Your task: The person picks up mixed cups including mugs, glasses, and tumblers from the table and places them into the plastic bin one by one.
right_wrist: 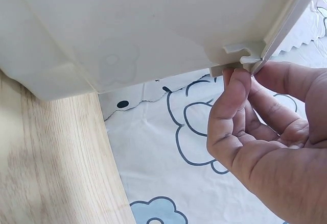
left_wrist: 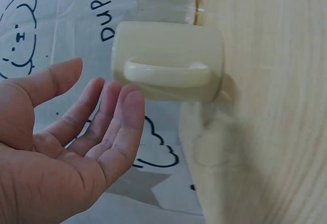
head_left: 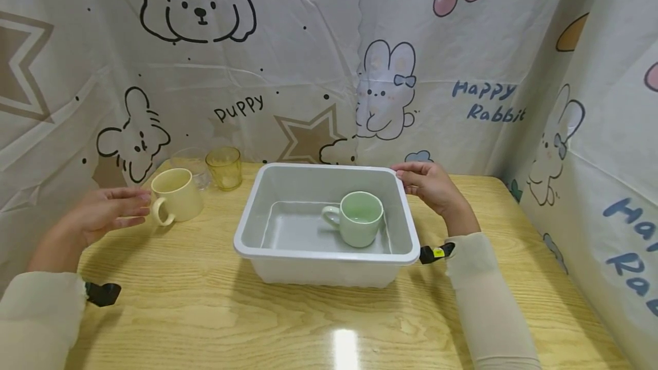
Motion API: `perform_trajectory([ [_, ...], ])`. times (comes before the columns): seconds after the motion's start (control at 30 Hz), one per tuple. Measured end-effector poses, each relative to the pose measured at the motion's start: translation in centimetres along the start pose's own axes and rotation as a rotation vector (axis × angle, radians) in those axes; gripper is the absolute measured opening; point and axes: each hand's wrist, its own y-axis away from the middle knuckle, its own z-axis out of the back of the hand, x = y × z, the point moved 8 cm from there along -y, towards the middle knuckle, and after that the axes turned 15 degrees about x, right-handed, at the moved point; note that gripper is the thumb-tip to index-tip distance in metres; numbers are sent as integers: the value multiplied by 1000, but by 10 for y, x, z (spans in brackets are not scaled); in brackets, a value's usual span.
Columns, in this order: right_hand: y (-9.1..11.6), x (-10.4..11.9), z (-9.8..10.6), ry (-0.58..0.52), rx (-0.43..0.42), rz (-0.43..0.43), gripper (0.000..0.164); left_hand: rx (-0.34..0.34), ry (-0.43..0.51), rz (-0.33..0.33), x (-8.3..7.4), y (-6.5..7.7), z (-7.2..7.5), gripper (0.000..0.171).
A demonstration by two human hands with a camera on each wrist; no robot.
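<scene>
A pale yellow mug stands upright on the table at the left, its handle turned toward my left hand. In the left wrist view that hand has its fingers loosely extended beside the mug, nothing between thumb and fingers. My right hand pinches the far right corner of a white plastic basin. The right wrist view has thumb and fingers of this hand at the rim of the basin. Inside the basin, toward its right, sits a light green mug, handle pointing left.
Behind the yellow mug stand an amber glass and a clear glass, partly hidden. A printed cloth hangs along the back and sides of the wooden table.
</scene>
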Motion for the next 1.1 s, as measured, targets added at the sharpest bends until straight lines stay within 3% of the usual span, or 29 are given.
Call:
perform_trajectory([
  [0.23, 1, 2, 0, 7, -4, -1, 35, 10, 135, -1, 18, -8, -3, 27],
  [0.4, 2, 3, 0, 10, -8, 3, 35, 28, 66, 15, 30, -18, 0, 13],
  [0.6, 2, 3, 0, 6, -6, 2, 35, 22, -10, 66, 36, -22, -7, 24],
  [0.83, 1, 2, -1, 15, -2, 5, 35, 47, 119, 42, 35, -24, -17, 22],
  [1.1, 0, 2, -1, 16, -6, -2, 35, 15, 209, 43, 38, -29, -17, 28],
])
